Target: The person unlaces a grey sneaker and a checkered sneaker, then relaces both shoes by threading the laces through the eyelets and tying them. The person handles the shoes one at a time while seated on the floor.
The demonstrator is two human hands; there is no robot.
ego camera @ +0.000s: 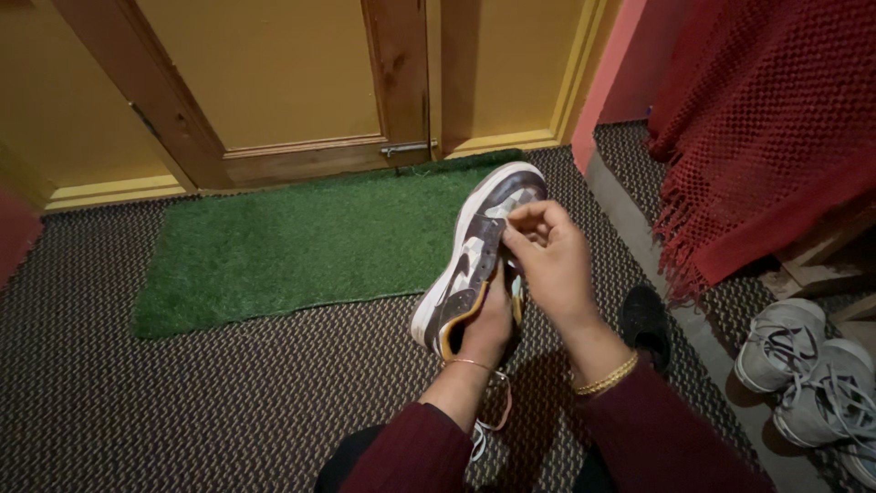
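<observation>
A brown and white sneaker (474,246) with an orange heel lining is held up off the floor, toe pointing away from me. My left hand (488,324) grips it from below at the heel end. My right hand (547,260) rests on top near the tongue, fingers pinched together at the lace area; what they pinch is too small to tell. Both wrists wear thin gold bangles, and both sleeves are dark red. A loose white lace end (479,438) hangs below my left wrist.
A green grass-like doormat (292,242) lies before a yellow and wood door (274,82). A dark shoe (646,321) sits on the patterned carpet at right. Two grey sneakers (803,374) stand at far right under a red fringed throw (766,137).
</observation>
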